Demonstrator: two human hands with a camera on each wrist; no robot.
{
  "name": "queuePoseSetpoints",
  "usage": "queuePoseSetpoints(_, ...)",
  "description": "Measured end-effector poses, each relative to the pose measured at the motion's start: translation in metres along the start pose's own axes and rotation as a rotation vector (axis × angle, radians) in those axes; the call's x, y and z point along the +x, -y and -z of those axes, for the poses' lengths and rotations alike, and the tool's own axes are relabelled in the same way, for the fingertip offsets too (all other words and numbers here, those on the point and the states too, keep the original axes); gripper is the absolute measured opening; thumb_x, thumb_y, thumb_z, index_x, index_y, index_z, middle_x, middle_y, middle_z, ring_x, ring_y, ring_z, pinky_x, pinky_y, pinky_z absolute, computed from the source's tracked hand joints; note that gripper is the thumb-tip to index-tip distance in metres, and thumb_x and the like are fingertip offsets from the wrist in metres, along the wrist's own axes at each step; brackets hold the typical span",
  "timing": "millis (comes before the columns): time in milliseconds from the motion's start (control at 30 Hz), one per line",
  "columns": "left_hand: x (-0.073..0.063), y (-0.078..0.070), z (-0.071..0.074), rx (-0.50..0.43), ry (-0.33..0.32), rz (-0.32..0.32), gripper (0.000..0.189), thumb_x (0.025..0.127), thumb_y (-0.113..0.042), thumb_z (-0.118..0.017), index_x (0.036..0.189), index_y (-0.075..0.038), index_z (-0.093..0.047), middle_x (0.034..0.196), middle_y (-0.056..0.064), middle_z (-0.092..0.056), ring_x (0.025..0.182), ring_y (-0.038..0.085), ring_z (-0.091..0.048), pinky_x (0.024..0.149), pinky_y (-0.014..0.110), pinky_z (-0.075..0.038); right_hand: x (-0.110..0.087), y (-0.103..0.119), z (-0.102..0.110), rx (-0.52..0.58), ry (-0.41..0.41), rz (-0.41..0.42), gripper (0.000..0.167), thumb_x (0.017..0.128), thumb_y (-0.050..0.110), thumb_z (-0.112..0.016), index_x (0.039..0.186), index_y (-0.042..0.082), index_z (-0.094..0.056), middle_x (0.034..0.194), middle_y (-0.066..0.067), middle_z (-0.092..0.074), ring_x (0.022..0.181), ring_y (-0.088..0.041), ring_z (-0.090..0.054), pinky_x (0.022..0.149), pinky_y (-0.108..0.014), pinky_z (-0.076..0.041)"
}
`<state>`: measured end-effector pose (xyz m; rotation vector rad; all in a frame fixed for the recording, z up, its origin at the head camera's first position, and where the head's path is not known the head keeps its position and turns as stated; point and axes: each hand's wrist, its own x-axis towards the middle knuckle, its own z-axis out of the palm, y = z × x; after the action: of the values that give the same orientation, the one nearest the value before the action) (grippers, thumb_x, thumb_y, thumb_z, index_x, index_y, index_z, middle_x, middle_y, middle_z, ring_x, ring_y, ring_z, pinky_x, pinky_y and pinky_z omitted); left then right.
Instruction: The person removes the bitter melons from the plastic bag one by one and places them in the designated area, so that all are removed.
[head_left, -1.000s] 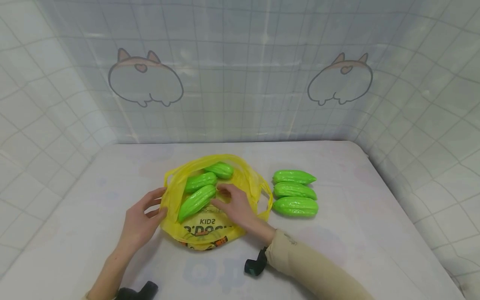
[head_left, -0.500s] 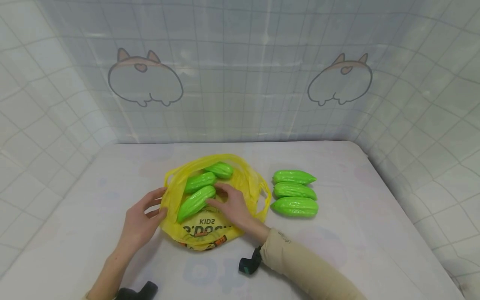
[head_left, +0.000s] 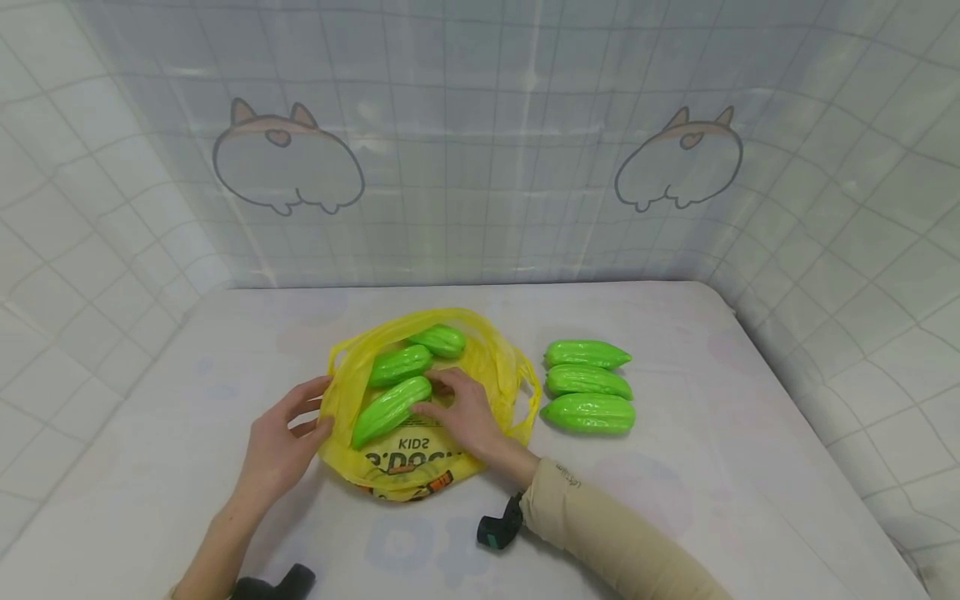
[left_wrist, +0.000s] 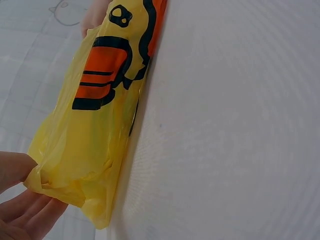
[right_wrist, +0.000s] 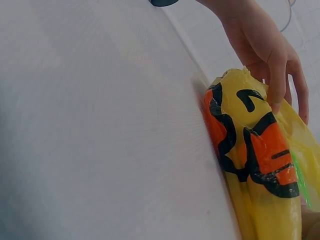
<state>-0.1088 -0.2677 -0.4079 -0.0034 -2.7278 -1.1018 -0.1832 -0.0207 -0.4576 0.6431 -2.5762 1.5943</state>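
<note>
A yellow plastic bag with dark print lies with its mouth spread on the white table. My left hand holds the bag's left rim, thumb on one side and fingers on the other, as the left wrist view shows. Inside lie three glossy, ridged green bitter melons: the front one, a middle one and a back one. My right hand reaches into the bag, thumb and fingers about the right end of the front bitter melon. Its fingertips are partly hidden behind that melon.
Three more bitter melons lie in a stack of rows right of the bag: far, middle and near. The bag's loop handle reaches toward them. A tile-patterned curtain stands behind the table.
My right hand has moved slightly left to the front bitter melon, which has shifted a little left and down. My left hand has stayed at the bag's rim.
</note>
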Motion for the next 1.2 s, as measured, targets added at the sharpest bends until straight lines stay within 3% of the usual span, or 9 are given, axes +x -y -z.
queuePoseSetpoints(267,0.001,-0.002,0.003,0.007,0.001,-0.007,0.054,0.094,-0.004,-0.062,0.146,-0.01,-0.049,0.143,0.016,-0.054,0.12,0.036,-0.059,0.093,0.046,-0.054,-0.001,0.001,0.0,-0.018,-0.013,-0.03,0.054,0.084,0.034,-0.079,0.131,0.012,-0.063,0.124,-0.001,-0.067,0.114,-0.016,-0.061,0.101,-0.034,-0.051)
queuePoseSetpoints(700,0.003,-0.001,0.003,-0.001,0.014,0.011,0.054,0.095,-0.005,-0.062,0.147,-0.012,-0.048,0.145,0.015,-0.053,0.122,0.035,-0.058,0.094,0.045,-0.053,-0.004,0.006,0.005,-0.015,-0.045,-0.035,0.052,0.082,0.036,-0.081,0.127,0.014,-0.067,0.118,0.002,-0.07,0.107,-0.014,-0.064,0.094,-0.029,-0.054)
queuePoseSetpoints(1200,0.002,-0.001,0.004,0.0,0.005,0.002,0.053,0.094,-0.003,-0.062,0.146,-0.011,-0.049,0.144,0.016,-0.054,0.121,0.036,-0.058,0.093,0.044,-0.054,-0.017,0.018,0.037,0.065,-0.123,-0.014,0.052,0.083,0.035,-0.08,0.127,0.012,-0.067,0.118,0.001,-0.071,0.107,-0.016,-0.066,0.095,-0.034,-0.056)
